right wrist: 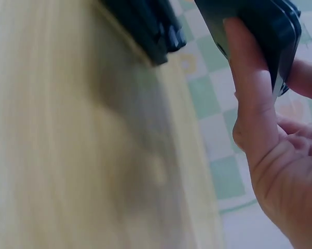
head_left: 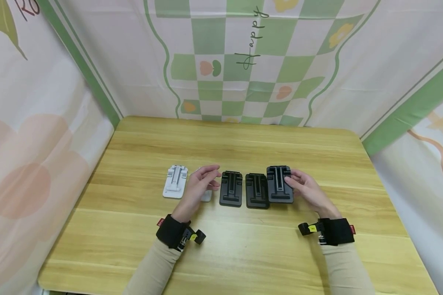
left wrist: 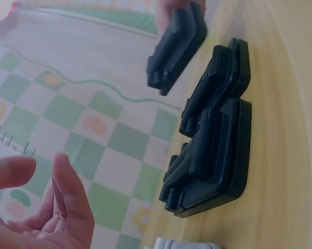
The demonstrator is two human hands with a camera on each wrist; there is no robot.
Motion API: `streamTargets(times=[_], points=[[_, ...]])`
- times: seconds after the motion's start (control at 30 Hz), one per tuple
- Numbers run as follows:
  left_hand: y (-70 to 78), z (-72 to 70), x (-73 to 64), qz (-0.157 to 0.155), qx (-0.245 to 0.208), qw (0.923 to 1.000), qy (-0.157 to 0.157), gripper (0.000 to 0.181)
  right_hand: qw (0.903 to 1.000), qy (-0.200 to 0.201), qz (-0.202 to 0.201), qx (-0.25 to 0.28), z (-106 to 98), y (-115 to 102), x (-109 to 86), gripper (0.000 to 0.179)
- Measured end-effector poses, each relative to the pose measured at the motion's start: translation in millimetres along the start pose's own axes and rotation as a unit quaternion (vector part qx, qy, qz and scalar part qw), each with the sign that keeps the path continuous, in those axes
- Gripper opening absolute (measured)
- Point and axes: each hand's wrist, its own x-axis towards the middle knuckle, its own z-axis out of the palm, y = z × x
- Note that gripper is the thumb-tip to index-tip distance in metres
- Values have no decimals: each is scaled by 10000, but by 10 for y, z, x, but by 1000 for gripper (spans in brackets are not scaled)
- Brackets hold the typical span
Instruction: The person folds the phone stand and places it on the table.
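My right hand (head_left: 310, 194) pinches a folded black phone stand (head_left: 279, 197) by its right edge, thumb on top. In the left wrist view this black phone stand (left wrist: 177, 49) is raised off the table. Two more folded black phone stands, one in the middle (head_left: 257, 201) and one to its left (head_left: 230, 198), lie flat on the wood. Over a white phone stand (head_left: 206, 196), mostly hidden beneath it, hovers my left hand (head_left: 195, 190), fingers loosely bent and holding nothing. Another white phone stand (head_left: 175, 186) lies at the left end of the row.
The wooden table (head_left: 243, 254) has rounded corners and carries the row of stands across its middle. A patterned cloth (head_left: 236, 82) hangs behind it, with more cloth at both sides. Black straps with small cameras (head_left: 173, 233) sit on both wrists.
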Motion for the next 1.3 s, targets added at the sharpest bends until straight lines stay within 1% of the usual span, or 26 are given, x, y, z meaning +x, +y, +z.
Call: streamTargets(times=[0.13,0.33,0.57,0.7,0.9,0.97,1.17,1.3], points=[[5,-3,3,16,18,10000,-18,36,9998,-109,34,-166,-52,71,-15,74],[0,-14,-2,-12,51,10000,-48,37,9991,-111,116,-403,-93,141,-12,76],[-22,3,-7,-45,145,9999,-53,37,9988,-117,257,-393,-123,240,-4,76],[-18,14,-19,-56,122,9999,-89,38,9981,-137,288,-524,-133,268,4,77],[2,31,-43,-65,66,9997,-247,37,9976,-95,356,-581,-115,219,5,74],[5,33,-44,-79,31,9996,-270,36,9965,-43,399,-737,-100,181,-5,72],[5,33,-38,-87,177,9994,-278,39,9893,164,537,-1346,-63,72,-21,64],[8,38,-39,-84,210,9994,-279,39,9847,280,682,-1580,-36,19,-23,60]])
